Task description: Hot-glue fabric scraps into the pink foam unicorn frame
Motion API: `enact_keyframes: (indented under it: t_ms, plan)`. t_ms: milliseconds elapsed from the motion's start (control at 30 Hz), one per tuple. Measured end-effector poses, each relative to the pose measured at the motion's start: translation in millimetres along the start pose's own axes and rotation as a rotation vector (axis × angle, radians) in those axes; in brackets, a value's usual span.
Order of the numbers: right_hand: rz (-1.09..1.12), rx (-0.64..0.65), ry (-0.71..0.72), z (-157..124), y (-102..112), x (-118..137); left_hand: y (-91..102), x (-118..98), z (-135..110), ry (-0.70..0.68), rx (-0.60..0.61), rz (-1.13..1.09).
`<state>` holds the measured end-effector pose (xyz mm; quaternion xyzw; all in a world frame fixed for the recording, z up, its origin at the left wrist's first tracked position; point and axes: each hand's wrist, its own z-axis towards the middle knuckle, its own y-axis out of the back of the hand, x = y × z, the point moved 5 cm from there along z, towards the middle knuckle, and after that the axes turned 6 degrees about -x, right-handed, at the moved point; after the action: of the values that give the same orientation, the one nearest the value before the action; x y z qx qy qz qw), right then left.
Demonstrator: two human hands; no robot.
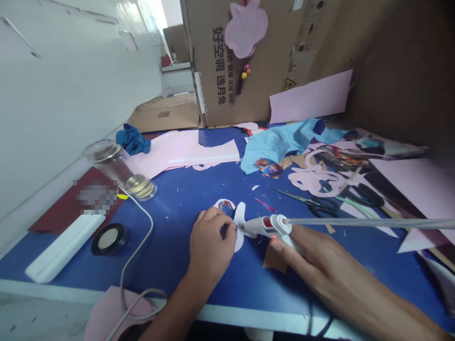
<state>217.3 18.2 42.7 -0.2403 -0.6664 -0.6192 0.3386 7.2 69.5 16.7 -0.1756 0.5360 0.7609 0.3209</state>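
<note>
The left hand (210, 241) sits at 6 o'clock from the work, its fingers curled in a narrow pinch on a white paper cut-out (240, 227). The cut-out stands partly on edge above the blue tabletop (170, 246), apparently so that its face stays steady and open to the tool. The right hand (311, 253) comes in from 4 o'clock and holds a hot glue gun (272, 226) in a closed grip, its nozzle aimed at the cut-out and almost touching it. A long translucent glue stick (355, 222) runs from the back of the gun toward 3 o'clock. Both forearms angle inward, which keeps the hands close together. At 2 o'clock, steel scissors (305, 201) lie beside pink paper scraps (316, 177), within easy reach. At 10 o'clock stands a glass tumbler (119, 168), tipped on its side, with a roll of black tape (109, 239) and a white power bank (66, 248) nearer the table edge.
</note>
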Motion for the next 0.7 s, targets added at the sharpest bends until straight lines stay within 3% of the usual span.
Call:
enact_keyframes:
  t_ms: [267,433,700]
  plan:
    - [-0.031,-0.036,-0.001,-1.5,2.7,-2.2,-0.9,-0.1,0.8,0.007,0.007,-0.004]
    - [0.063,-0.029,-0.052,-5.6,3.3,-10.0,1.4,-2.7,1.6,-0.012,0.014,-0.024]
    - [0.148,-0.209,-0.151,-17.2,19.7,-22.9,0.4,-0.7,-1.8,-0.041,0.022,0.001]
